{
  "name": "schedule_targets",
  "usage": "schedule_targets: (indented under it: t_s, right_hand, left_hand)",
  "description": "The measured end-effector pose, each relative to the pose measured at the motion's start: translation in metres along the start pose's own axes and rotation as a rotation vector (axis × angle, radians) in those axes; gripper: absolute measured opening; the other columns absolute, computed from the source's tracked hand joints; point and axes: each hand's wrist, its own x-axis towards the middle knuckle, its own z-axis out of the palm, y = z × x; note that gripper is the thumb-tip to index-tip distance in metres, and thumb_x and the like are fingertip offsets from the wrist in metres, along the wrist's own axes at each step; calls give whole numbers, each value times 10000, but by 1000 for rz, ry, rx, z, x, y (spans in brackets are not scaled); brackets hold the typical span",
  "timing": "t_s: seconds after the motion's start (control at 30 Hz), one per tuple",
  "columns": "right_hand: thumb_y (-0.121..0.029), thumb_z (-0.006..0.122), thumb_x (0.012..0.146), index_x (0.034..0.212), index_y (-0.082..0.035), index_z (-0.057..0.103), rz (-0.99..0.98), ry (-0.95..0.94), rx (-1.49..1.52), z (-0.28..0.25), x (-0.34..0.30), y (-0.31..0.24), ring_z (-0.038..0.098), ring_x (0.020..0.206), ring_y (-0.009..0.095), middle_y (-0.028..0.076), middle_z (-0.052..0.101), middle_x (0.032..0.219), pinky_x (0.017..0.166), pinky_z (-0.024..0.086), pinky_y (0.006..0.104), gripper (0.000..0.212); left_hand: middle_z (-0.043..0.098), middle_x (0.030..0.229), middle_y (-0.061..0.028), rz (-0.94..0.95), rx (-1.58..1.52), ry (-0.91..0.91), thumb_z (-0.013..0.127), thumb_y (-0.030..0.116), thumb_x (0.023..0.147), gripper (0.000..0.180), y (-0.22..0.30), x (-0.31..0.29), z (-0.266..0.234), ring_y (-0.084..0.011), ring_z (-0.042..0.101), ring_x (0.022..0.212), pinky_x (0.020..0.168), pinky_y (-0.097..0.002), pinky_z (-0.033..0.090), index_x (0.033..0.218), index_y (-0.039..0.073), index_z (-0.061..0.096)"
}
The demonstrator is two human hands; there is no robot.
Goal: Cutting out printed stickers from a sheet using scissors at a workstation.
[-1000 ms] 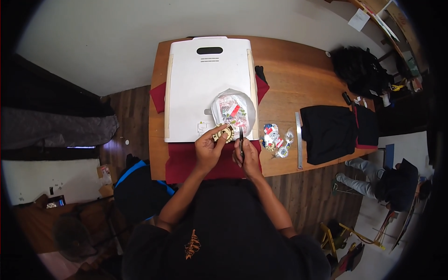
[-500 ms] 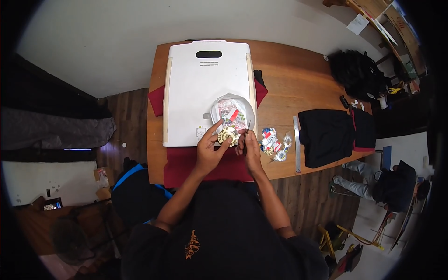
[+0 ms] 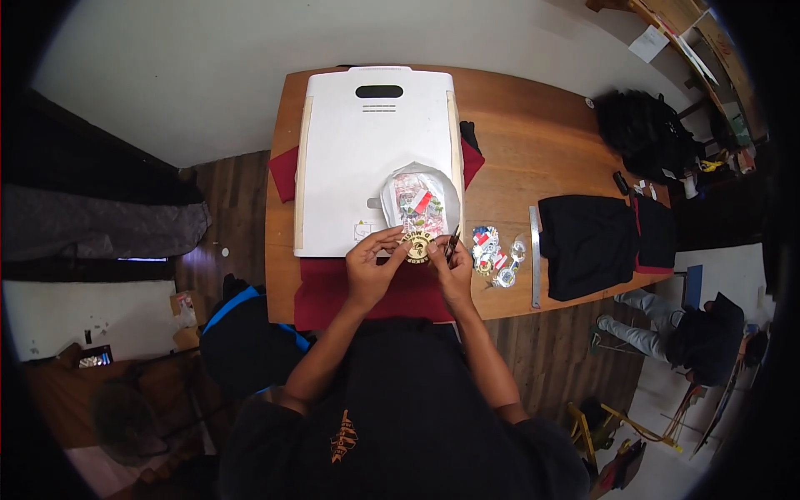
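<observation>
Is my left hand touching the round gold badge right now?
Touching: the head view shows the left hand with its thumb lying over the left edge of the round gold badge.

Soft indoor light fades into black, fisheye-bent corners.

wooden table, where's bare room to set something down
Bare wood lies between the white board and black bag, beyond the dark garment. The board's middle is free between slot and whitish container. Crowded around left hand, right hand, and patches beside the ruler.
</observation>
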Motion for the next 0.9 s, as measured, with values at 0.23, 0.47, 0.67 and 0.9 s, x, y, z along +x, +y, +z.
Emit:
schedule_targets:
  t_s: [0.23, 0.47, 0.67, 0.9]
  right_hand:
    - [-107, 679, 949, 1031, -57, 566, 82, -67, -33, 1, -6, 6, 395, 624, -14, -91, 480, 729, 546, 290, 167, 148]
    - [-111, 718, 923, 1055, -39, 597, 5, -183, -211, -11, 11, 4, 407, 660, -11, -93, 498, 747, 585, 333, 164, 192]
    - [-116, 732, 917, 1033, -23, 606, -12, -42, -135, 8, 2, -1, 419, 651, -14, -81, 527, 760, 586, 360, 167, 195]
    - [-103, 729, 915, 1046, -20, 599, 22, 75, -71, 11, -2, 9, 416, 644, -9, -75, 515, 753, 582, 351, 170, 203]
  left_hand:
    - [722, 1030, -106, 34, -9, 14, 728, -53, 860, 332, -1, 6, -7, -87, 629, 873, 808, -229, 505, 1182, -70, 649]
    - [714, 1044, -102, -2, -28, -162, 720, -62, 860, 371, 0, 12, -12, -81, 617, 871, 817, -232, 494, 1219, -68, 627]
    - [667, 1089, -121, -34, -80, -80, 695, -99, 865, 417, 0, 11, -3, -127, 634, 973, 893, -264, 522, 1262, -68, 571]
    - [672, 1101, -123, -50, -163, -74, 665, -68, 909, 333, -6, 1, -3, -135, 637, 999, 894, -268, 523, 1236, -66, 601]
